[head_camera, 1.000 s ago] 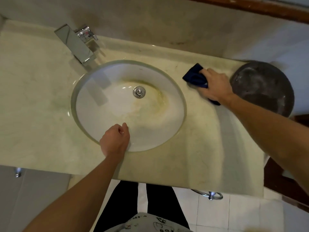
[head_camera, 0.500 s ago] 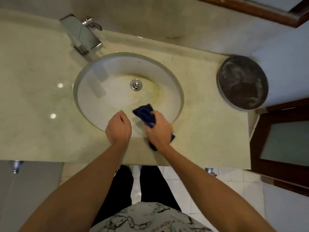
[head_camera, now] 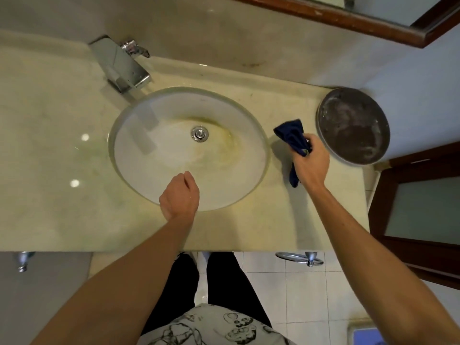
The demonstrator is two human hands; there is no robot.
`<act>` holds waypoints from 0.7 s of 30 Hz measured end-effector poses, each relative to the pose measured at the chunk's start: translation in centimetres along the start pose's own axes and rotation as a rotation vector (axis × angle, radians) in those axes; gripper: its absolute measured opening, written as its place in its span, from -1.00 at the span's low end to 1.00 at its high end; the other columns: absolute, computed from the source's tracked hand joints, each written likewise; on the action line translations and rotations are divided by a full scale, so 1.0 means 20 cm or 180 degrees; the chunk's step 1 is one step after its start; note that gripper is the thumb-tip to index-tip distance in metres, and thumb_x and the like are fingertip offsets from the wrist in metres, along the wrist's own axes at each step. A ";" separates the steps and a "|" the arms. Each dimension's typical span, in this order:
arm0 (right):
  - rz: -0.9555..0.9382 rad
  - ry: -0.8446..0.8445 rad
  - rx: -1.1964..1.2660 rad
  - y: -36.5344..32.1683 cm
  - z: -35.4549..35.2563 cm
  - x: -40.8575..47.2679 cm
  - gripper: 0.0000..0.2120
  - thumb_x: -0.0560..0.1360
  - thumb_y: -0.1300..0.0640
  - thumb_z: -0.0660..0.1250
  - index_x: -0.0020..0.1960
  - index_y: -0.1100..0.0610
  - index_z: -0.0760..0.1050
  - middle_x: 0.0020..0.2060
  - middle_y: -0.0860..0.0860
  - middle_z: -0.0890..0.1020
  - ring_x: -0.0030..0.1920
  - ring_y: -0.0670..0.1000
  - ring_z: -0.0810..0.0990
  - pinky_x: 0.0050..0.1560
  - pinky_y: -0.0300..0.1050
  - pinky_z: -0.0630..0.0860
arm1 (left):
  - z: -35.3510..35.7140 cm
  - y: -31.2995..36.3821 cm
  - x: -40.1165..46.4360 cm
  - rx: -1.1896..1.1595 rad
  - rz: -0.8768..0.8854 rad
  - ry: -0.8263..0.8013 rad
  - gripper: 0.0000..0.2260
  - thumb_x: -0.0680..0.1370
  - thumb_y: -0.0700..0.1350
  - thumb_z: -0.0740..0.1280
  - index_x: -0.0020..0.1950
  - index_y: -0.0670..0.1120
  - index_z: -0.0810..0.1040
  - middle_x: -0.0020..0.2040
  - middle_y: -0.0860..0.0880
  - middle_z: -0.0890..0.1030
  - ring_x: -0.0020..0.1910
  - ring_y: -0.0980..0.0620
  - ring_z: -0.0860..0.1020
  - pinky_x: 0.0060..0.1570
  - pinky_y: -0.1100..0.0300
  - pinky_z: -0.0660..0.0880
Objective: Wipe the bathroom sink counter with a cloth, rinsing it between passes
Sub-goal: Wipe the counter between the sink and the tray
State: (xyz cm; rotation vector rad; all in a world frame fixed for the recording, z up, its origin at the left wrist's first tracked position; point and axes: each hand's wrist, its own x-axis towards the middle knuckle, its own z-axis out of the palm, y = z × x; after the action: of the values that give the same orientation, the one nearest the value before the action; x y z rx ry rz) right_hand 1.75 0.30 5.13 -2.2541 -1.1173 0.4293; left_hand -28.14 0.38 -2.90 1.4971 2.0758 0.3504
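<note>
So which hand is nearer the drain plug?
Left. The left hand sits at the basin's near rim below the drain plug; the right hand is off on the counter.

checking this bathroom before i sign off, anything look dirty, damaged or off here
Yes. The sink basin has a yellow-brown stain ringing the drain and spreading to its right. The wall above the counter shows dark smudges. Nothing looks spilled or broken.
</note>
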 end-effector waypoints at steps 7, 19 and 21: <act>0.1602 -0.0460 0.2544 -0.11 0.08 0.13 -0.72 0.54 0.06 0.49 0.21 0.10 0.58 0.03 0.04 0.72 0.07 0.08 0.69 0.06 -0.01 0.65 | 0.01 0.01 0.00 0.0052 -0.0086 0.0048 -0.56 0.70 0.09 0.07 -0.32 -0.09 0.31 -0.41 -0.04 0.44 -0.43 -0.13 0.46 -0.23 0.01 0.48; 0.0999 -0.0210 0.0219 -0.03 0.17 0.47 -0.35 0.50 -0.10 0.46 0.49 0.14 0.37 0.31 0.06 0.55 0.27 0.06 0.56 0.22 -0.11 0.44 | 0.04 0.01 0.02 0.0312 -0.0339 -0.0059 -0.58 0.64 0.17 0.16 -0.33 -0.03 0.38 -0.44 0.06 0.47 -0.42 -0.02 0.48 -0.23 0.07 0.49; -0.0437 -0.0024 -0.0572 -0.02 0.17 0.49 -0.36 0.50 0.01 0.45 0.51 0.13 0.34 0.39 0.08 0.45 0.34 0.07 0.45 0.24 -0.08 0.40 | 0.04 0.01 0.02 0.0334 -0.0353 -0.0064 -0.59 0.64 0.17 0.16 -0.33 -0.01 0.38 -0.44 0.07 0.46 -0.43 0.01 0.48 -0.22 0.06 0.51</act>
State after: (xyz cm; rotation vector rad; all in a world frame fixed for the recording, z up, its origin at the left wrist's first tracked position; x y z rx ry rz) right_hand 5.64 9.45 2.41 -2.3105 -1.3528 0.2919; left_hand -27.59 0.71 -3.59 1.4310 2.1801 0.1858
